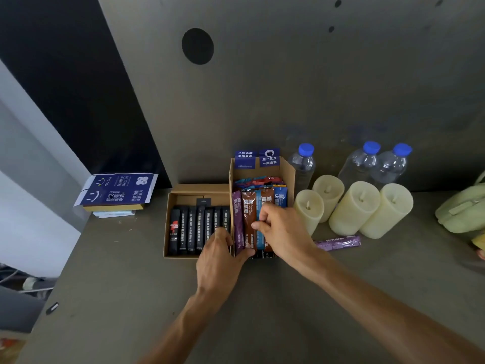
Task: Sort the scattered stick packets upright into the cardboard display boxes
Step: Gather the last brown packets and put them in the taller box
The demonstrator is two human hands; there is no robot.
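Right hand (278,227) pinches the front coloured packets (248,206), upright in the tall box (287,170). Left hand (219,254) grips that box's front-left corner.
Left of it, walls touching: one low cardboard box (168,222), seven black packets (191,227) in a row.
Right of it: four cream cylindrical candles (354,206), three clear blue-capped bottles (301,164) behind, one glossy purple packet (338,243) lying flat.
Before it: bare matte table (262,311).
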